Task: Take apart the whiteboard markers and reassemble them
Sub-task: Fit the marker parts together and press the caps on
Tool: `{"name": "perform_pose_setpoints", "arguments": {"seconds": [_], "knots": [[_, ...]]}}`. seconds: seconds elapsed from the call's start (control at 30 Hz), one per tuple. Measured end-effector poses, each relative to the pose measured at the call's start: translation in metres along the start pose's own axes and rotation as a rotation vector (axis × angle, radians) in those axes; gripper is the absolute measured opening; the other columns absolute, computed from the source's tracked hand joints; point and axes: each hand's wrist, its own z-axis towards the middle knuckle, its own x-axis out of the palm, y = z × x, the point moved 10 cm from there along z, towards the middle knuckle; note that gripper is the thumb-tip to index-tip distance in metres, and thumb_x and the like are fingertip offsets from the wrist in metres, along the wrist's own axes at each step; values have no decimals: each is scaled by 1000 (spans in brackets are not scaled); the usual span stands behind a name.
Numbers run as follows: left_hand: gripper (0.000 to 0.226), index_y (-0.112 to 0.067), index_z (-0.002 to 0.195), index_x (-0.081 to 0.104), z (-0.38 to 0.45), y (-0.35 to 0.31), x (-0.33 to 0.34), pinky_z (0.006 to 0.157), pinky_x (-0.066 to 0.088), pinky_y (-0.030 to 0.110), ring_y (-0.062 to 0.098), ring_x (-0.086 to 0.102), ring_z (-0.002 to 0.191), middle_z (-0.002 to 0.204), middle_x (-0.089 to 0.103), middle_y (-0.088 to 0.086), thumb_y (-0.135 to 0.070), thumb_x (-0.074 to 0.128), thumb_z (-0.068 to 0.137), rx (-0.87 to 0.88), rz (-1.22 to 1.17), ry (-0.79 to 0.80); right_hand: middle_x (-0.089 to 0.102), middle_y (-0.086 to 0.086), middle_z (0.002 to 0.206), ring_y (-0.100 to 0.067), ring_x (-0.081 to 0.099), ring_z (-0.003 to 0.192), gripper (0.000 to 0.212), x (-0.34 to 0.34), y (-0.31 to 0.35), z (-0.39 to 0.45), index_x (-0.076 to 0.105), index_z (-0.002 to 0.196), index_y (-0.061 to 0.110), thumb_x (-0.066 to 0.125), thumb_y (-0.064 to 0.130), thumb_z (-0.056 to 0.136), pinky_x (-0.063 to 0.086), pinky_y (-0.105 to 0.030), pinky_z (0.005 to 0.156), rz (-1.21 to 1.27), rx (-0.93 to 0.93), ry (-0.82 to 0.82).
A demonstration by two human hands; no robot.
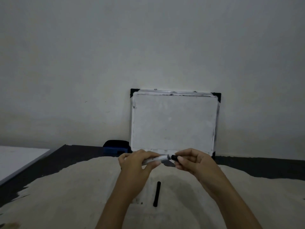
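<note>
Between the two hands, held up over the cloth, sits the marker, lying roughly level and running left to right. Its pale barrel is wrapped by the left hand, fingers curled over the top and thumb underneath, so most of the barrel is hidden. At the barrel's right end a black piece is pinched by the right hand between thumb and forefinger; whether that piece is seated on the barrel or just pulled free cannot be told, though it sits right against the barrel's end. The remaining right fingers are folded in under the palm.

Below the hands, between the two forearms, a thin black rod lies on the cloth, nearly upright in the view and tilted slightly, well apart from both hands and touched by neither. What part it is cannot be made out in the dim light.

Just beyond the hands a whiteboard with black corners leans upright against the wall, its lower edge hidden behind the knuckles. Left of the board, past the left hand, is a blue eraser on the dark table. Far out to the left of the left hand lies a pale flat panel.
</note>
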Motion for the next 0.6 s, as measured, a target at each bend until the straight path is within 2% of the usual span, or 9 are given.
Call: {"name": "perform_pose_setpoints", "arguments": {"seconds": [0.07,0.13,0.2,0.27,0.33,0.4,0.47,0.53,0.6], "knots": [[17,-41,97,65,1,-2,-2,82,15,19,-11,47,89,89,64,-20,-41,58,82,7,-6,9,72,-18,83,-15,69,66,12,2,1,-1,66,93,-3,62,-2,82,55,-17,62,14,0,13],[13,-47,92,63,2,-1,0,91,19,21,-7,49,94,86,65,-20,-42,59,81,15,-52,47,72,-17,81,-15,69,66,14,3,1,-2,66,94,-5,61,-3,82,55,-17,61,40,14,38],[14,-53,89,62,2,0,4,97,33,36,4,55,92,89,66,-19,-46,59,78,25,-99,95,71,-16,79,-15,68,65,14,5,2,-4,66,95,-6,61,-3,81,54,-16,62,66,25,62],[16,-58,89,61,2,0,5,92,43,45,12,56,92,91,65,-22,-47,61,77,25,-104,112,72,-14,77,-14,69,65,13,5,4,-5,67,93,-6,61,-4,81,54,-16,61,44,17,63],[21,-57,87,62,2,-2,3,89,46,38,9,58,90,85,67,-18,-38,65,78,43,-114,108,73,-13,76,-13,69,63,12,2,11,-6,69,90,-4,63,-5,80,54,-15,60,-38,-28,30],[23,-49,90,65,2,-7,2,82,46,21,4,58,86,85,66,-18,-29,66,79,68,-128,101,73,-13,75,-13,70,62,11,0,21,-8,71,87,-3,65,-6,78,54,-14,59,-112,-95,-9],[20,-38,96,68,3,-12,1,74,43,10,1,57,88,84,64,-18,-26,66,81,74,-120,92,73,-7,70,-12,69,59,11,1,29,-11,73,83,-1,68,-6,75,53,-14,57,-131,-144,-27],[20,-34,99,69,3,-15,2,73,41,6,0,55,89,83,62,-19,-26,65,81,84,-99,87,73,-1,65,-9,68,56,11,3,34,-14,74,81,1,70,-6,73,52,-12,55,-141,-178,-36],[20,-35,99,69,4,-16,2,74,41,9,2,56,88,83,61,-20,-26,65,81,101,-79,78,73,1,62,-8,67,54,11,5,36,-15,74,79,3,70,-5,72,51,-12,54,-132,-194,-43]]}}
